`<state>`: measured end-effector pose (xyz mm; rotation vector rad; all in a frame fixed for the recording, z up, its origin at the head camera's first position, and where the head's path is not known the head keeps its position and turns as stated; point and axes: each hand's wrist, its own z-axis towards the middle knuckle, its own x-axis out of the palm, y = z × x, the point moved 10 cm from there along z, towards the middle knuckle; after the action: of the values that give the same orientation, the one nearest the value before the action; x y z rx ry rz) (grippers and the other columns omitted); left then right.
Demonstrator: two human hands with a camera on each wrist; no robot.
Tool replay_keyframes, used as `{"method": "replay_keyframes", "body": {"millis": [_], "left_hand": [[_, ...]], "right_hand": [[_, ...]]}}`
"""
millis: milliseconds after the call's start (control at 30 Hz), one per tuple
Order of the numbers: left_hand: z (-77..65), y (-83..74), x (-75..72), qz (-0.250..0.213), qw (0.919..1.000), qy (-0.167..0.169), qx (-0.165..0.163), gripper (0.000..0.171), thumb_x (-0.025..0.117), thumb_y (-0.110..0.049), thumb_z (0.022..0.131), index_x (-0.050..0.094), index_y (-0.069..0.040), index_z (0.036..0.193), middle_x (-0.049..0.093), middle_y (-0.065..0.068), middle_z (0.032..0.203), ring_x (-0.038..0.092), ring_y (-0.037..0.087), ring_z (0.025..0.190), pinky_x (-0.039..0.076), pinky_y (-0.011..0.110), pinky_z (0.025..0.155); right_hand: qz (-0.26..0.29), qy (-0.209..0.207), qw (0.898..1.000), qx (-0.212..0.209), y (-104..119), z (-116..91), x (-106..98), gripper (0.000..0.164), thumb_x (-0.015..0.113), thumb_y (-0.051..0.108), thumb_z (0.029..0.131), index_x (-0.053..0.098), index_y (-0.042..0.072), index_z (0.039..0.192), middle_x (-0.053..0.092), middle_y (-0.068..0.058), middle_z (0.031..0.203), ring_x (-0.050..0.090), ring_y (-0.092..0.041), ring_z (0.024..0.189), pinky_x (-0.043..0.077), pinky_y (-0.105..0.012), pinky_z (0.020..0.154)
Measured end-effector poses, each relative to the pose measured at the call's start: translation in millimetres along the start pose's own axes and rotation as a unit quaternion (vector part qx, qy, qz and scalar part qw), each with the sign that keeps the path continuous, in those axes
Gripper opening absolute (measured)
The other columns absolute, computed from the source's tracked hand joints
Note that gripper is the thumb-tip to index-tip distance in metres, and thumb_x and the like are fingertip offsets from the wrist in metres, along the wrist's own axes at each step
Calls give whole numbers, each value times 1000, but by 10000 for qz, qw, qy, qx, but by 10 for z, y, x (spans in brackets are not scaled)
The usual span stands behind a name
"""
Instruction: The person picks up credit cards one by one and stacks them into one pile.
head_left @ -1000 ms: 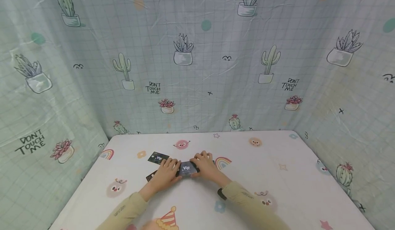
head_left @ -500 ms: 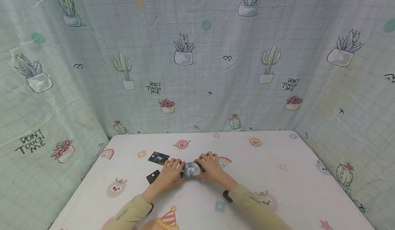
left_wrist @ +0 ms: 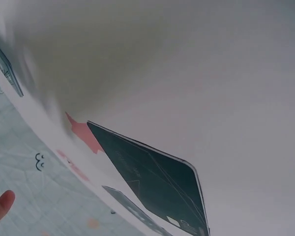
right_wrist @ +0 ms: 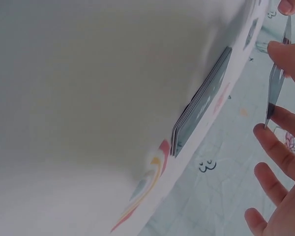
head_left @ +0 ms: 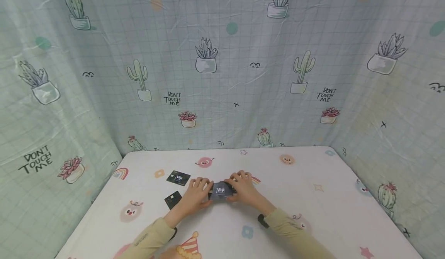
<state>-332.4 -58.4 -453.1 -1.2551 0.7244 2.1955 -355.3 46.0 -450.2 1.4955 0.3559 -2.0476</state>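
Observation:
Both hands hold a grey Vip card [head_left: 220,190] between them in the head view. My left hand [head_left: 195,195] grips its left end, and my right hand [head_left: 243,189] grips its right end. In the right wrist view, the right thumb and fingers pinch the thin card [right_wrist: 275,88], seen nearly edge-on above the table. A fingertip [right_wrist: 286,6] of the other hand is at its far end. Below it lies a stack of cards [right_wrist: 200,110]. Only a few left fingertips [left_wrist: 1,206] show in the left wrist view.
Left of the hands, a black Vip card [head_left: 179,178] lies flat on the table. Nearer lies another black card [head_left: 172,200], partly behind the left hand. A patterned cloth [head_left: 222,77] hangs behind and beside the white printed table [head_left: 295,189].
Both hands have shifted a little to the right together with the grey Vip card. More of the two black cards on the left now shows.

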Motion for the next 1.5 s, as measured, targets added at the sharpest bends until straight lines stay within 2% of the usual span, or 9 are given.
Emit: {"method": "replay_keyframes", "body": {"millis": [267,433,633,867,1133,1300,1500], "left_hand": [[77,-71,7,-66,9999,-66,79,58,68,-42,72,54,-9,117,49,3,104,42,20,96,35,37,81],[125,-109,32,54,9998,-108,161,59,68,-44,71,54,-10,117,49,2,104,41,19,95,35,36,80],[188,-158,21,87,9995,-187,244,58,68,-45,71,54,-11,116,49,2,103,41,18,94,35,36,80],[239,-178,51,70,9998,10,204,56,64,-46,75,53,-10,117,50,3,106,42,19,96,36,37,81],[281,-210,57,349,9985,-200,362,55,64,-48,74,55,-11,115,53,1,105,44,19,94,37,36,78],[319,-204,125,309,9987,-10,406,54,60,-47,78,55,-11,117,53,2,108,44,19,96,37,36,79],[366,-187,212,39,9990,273,362,52,58,-44,82,53,-10,121,52,2,112,44,19,100,37,36,82]], "right_hand": [[-226,-156,9994,-217,-72,-87,-47,56,73,45,65,59,20,113,51,2,96,38,-18,91,29,-46,85],[-290,-203,9988,-336,-108,-126,-88,57,74,43,65,58,18,114,52,2,96,38,-16,89,29,-45,83],[-198,-62,9995,-254,-203,-168,-88,58,75,40,64,57,17,115,52,4,99,36,-15,90,28,-45,87],[-236,-27,9994,-259,-281,-195,-91,58,74,39,65,56,16,115,54,4,102,37,-15,93,28,-45,87],[-146,-161,9994,-258,-355,-217,-133,56,74,37,66,57,15,114,56,2,104,36,-16,92,27,-45,86],[16,-60,9999,-136,-417,-224,-122,54,73,36,68,58,14,114,58,1,107,36,-17,93,26,-45,87],[27,0,10000,-20,-493,-228,-115,52,72,37,70,58,15,114,60,0,108,36,-17,93,26,-46,88]]}}
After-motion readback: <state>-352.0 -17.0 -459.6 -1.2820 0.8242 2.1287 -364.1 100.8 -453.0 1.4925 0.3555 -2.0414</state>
